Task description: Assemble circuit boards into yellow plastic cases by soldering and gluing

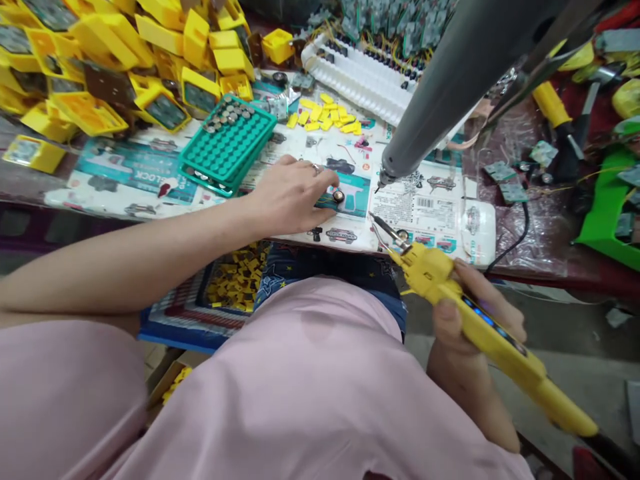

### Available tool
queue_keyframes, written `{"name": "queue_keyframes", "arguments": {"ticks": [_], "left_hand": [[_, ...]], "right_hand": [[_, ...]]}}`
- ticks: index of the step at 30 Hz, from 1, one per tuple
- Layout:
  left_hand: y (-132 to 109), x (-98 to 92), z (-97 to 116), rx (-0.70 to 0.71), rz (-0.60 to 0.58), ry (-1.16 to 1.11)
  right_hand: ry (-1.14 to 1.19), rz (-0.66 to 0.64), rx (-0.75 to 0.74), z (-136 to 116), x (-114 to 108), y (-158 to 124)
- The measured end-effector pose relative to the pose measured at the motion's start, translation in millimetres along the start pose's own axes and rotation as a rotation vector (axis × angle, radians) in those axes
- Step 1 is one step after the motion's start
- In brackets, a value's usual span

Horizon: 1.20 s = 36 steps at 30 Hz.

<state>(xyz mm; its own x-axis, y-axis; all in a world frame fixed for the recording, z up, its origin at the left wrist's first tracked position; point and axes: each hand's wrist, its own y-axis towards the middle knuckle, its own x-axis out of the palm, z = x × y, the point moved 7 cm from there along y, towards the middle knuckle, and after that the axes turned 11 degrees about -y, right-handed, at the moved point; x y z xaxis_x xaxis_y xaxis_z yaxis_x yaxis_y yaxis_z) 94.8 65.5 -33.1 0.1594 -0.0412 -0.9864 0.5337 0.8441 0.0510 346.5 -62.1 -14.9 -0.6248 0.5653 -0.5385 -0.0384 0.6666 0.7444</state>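
Observation:
My left hand [295, 193] rests on the printed cardboard with its thumb and forefinger curled about a small round part [339, 196], which has a dark rim, a shiny centre and thin wires. Some of its grip is hidden by the fingers. In my right hand [465, 320] is a yellow soldering iron [445, 287] with a lit blue display, its fingers wrapped round the body. The iron's metal tip and a thin feed tube point up and left, above the cardboard and apart from the round part. Another small round part [403, 235] lies close behind the tip.
A teal tray [225, 143] holds several round metal pieces. Small yellow pieces [325, 113] and a white rack [360, 77] lie beyond. Yellow housings [115, 40] pile up at left. A thick grey tube [435, 93] slants overhead. At right lie circuit boards and a green holder [607, 207].

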Motion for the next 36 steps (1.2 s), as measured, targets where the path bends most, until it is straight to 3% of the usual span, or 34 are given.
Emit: {"name": "queue_keyframes", "arguments": {"ticks": [3, 6, 10, 14, 23, 29, 34, 36], "left_hand": [[-11, -6.0, 1, 0.003, 0.073, 0.059], [-14, -3.7, 1, 0.01, 0.084, 0.048], [-12, 1.2, 2, 0.048, 0.121, -0.025], [-13, 0.9, 5, 0.104, 0.167, -0.02], [-14, 4.3, 5, 0.053, -0.013, -0.065], [-13, 10.7, 0, 0.203, 0.144, -0.05], [-13, 17.1, -3, 0.324, 0.141, -0.177], [-13, 16.3, -5, 0.333, 0.155, -0.216]], "right_hand": [[-0.009, 0.015, -0.106, -22, 14, 14], [-0.04, -0.109, -0.117, -39, 31, 24], [-0.048, -0.169, -0.19, -52, 44, 27], [-0.052, -0.15, -0.203, -53, 53, 27], [-0.115, -0.169, -0.313, -62, 56, 39], [-0.1, -0.204, -0.296, -64, 57, 43], [-0.092, -0.166, -0.297, -61, 52, 42], [-0.087, -0.252, -0.258, -57, 55, 41]]}}
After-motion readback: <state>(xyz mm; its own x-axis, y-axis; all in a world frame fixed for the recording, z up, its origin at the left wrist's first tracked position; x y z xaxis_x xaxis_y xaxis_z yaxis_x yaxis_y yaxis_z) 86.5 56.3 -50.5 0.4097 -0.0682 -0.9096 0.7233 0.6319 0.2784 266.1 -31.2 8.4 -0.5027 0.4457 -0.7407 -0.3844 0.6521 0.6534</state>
